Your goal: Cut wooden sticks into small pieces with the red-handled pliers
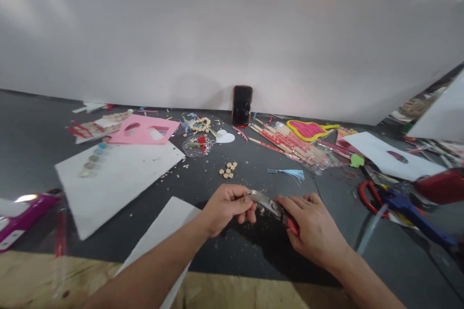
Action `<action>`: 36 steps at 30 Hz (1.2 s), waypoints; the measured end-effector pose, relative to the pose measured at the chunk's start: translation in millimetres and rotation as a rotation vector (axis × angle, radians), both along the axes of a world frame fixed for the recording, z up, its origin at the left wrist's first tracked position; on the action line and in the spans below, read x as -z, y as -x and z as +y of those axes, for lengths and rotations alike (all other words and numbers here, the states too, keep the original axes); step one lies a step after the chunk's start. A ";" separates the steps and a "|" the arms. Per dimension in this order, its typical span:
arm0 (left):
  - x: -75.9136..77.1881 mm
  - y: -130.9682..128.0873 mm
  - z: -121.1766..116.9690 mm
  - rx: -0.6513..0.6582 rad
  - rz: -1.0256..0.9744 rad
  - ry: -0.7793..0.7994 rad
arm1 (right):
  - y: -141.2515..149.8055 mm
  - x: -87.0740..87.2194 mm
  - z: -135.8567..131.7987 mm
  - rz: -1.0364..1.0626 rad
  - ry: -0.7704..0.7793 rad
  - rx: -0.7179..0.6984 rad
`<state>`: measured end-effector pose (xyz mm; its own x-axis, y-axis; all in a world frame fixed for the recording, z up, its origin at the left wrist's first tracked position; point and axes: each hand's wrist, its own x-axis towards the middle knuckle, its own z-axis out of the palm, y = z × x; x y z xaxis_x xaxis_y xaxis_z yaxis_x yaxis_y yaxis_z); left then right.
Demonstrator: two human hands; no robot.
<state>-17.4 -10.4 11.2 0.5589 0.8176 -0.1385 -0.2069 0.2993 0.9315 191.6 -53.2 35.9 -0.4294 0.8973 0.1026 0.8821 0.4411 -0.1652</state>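
My right hand (314, 228) grips the red handles of a pair of metal cutting pliers (270, 206), whose jaws point left. My left hand (226, 207) is closed in a pinch right at the jaw tips, holding something too small to make out. Both hands rest low over the dark table (239, 251). A small cluster of pale beads (228, 170) lies just beyond my left hand, with tiny pale crumbs scattered around.
White sheets (116, 181) lie left; a pink cut-out card (145, 130), a phone (242, 105) leaning on the white backboard, bagged sticks (290, 144), a blue tassel (290, 174), red-handled scissors (369, 195) and a blue tool (409, 210) at right.
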 end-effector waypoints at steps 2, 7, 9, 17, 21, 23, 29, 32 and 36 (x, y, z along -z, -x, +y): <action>-0.5 -0.7 0.4 -0.019 -0.002 -0.003 | 1.3 2.1 -0.8 -0.007 -0.025 0.016; -3.9 -2.3 4.1 -0.117 0.076 -0.082 | 5.0 10.8 1.8 0.016 -0.067 0.059; -5.7 -2.8 4.6 -0.171 0.147 -0.123 | 5.4 13.1 3.7 0.013 -0.068 0.062; -7.1 -0.7 3.9 -0.185 0.307 -0.243 | 3.4 13.1 6.0 -0.006 -0.038 0.058; -7.0 0.1 4.0 -0.149 0.310 -0.244 | 1.5 12.2 4.5 0.020 0.000 0.034; -7.2 -0.4 3.1 -0.139 0.313 -0.248 | 1.6 11.4 3.4 0.034 0.019 0.031; -7.5 -2.4 -1.8 -0.162 0.342 -0.303 | 7.0 8.6 -1.0 -0.009 0.021 0.064; -8.2 -2.8 -1.8 -0.175 0.332 -0.304 | 10.1 9.2 -1.8 -0.013 0.006 0.084; -8.2 -2.6 1.8 -0.199 0.279 -0.260 | 11.6 12.8 1.3 -0.004 -0.016 0.100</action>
<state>-14.9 -8.6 19.4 0.3570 0.9334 -0.0368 0.0337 0.0266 0.9991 180.0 -51.9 23.0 -0.3384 0.9339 0.1156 0.9226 0.3534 -0.1547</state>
